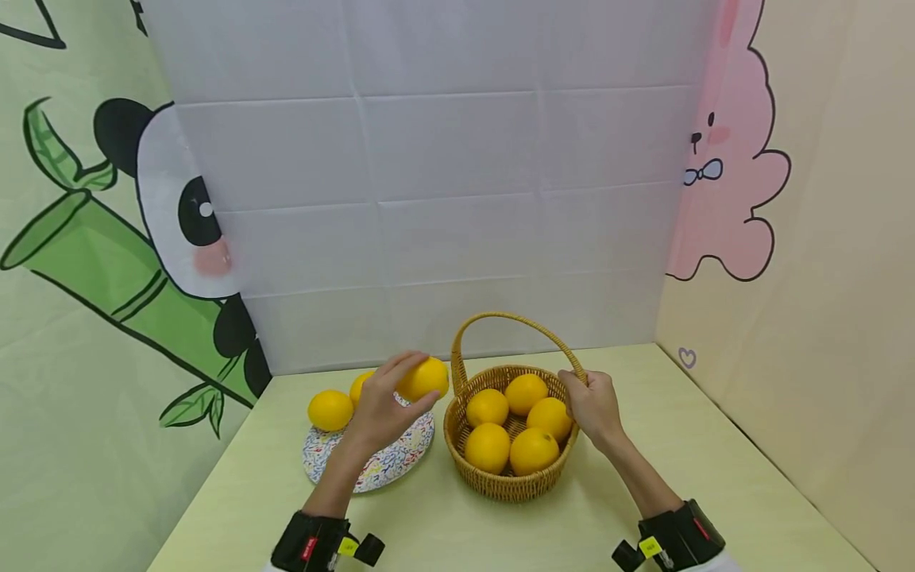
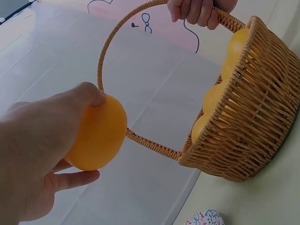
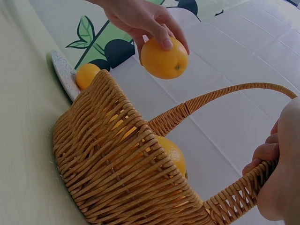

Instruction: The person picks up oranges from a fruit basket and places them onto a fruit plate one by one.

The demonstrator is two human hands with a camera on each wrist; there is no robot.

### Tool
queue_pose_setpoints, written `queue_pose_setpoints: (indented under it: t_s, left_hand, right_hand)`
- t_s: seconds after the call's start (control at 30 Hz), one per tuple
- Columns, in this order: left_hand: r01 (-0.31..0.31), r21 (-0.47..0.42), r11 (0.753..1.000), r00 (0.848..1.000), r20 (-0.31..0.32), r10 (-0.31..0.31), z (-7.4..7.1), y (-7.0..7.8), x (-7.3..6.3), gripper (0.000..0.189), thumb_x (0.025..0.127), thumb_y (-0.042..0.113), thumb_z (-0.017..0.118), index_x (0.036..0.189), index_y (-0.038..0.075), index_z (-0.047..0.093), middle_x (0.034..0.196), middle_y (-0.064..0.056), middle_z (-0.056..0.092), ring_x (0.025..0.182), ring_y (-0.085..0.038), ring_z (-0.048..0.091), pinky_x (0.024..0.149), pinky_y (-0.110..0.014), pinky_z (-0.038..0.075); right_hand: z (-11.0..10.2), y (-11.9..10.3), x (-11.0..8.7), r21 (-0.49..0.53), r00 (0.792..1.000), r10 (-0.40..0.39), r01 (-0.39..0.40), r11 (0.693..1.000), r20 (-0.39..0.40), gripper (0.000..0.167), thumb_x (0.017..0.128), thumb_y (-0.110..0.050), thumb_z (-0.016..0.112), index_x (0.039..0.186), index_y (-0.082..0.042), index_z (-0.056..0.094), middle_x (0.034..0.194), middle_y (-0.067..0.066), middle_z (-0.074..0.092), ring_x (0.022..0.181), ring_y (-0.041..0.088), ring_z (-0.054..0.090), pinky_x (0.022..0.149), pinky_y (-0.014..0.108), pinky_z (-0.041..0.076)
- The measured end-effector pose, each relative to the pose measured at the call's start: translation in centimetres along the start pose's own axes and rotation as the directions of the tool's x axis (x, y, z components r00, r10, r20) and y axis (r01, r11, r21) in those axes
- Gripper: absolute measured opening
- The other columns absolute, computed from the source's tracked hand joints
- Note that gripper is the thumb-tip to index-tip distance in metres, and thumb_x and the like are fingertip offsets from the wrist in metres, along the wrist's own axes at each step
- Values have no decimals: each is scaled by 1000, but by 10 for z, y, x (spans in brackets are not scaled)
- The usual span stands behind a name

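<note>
My left hand (image 1: 384,409) grips an orange (image 1: 426,379) in the air, just left of the wicker basket (image 1: 511,485). In the left wrist view, the held orange (image 2: 101,133) sits between thumb and fingers, near the basket's handle. With curled fingers my right hand (image 1: 592,403) holds the right side of the basket handle (image 1: 509,316). Several oranges (image 1: 488,447) lie inside the basket, which stands upright on the table. At the left, two more oranges are on a colourful patterned plate (image 1: 400,461): one orange (image 1: 330,410) in full view, the other partly behind my left hand.
The pale table (image 1: 443,540) meets a white cloth backdrop (image 1: 457,199) behind the basket. On the left a green wall covering (image 1: 64,413) carries a panda drawing; on the right stands a cream one (image 1: 822,357) with a pink bear.
</note>
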State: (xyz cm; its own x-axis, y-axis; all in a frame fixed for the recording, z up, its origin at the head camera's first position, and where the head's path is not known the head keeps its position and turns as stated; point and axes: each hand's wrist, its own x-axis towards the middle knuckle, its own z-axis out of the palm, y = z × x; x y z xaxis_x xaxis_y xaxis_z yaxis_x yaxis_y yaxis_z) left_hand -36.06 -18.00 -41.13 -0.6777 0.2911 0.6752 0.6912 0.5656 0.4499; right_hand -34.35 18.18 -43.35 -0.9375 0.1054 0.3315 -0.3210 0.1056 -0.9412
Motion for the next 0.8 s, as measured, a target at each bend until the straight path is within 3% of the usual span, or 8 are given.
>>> queue_pose_setpoints:
  t_s: [0.23, 0.43, 0.8]
  left_hand:
    - [15, 32, 999, 997, -78, -13, -3, -9, -1, 61, 91, 15, 95, 148, 7, 72, 152, -16, 71, 132, -39, 75, 102, -53, 69]
    - [96, 16, 995, 983, -156, -93, -4, -17, -2, 61, 93, 16, 94, 149, 6, 71, 152, -19, 69, 128, -45, 75, 96, -60, 69]
    - [241, -38, 970, 955, -167, -244, -2, -38, -2, 62, 98, 22, 90, 154, 9, 67, 159, -17, 65, 135, -43, 71, 102, -60, 67]
  right_hand:
    - [0, 1, 0, -3, 1000, 2, -2, 1000, 0, 53, 113, -17, 57, 62, -14, 46, 48, -10, 39, 41, 6, 31, 40, 20, 25]
    - [-1, 1, 0, -7, 1000, -4, 4, 1000, 3, 53, 114, -17, 57, 62, -14, 46, 48, -10, 39, 41, 6, 31, 40, 20, 25]
    - [-2, 2, 2, -13, 1000, -8, 8, 1000, 12, 54, 114, -17, 56, 62, -14, 45, 48, -11, 38, 41, 6, 31, 41, 20, 25]
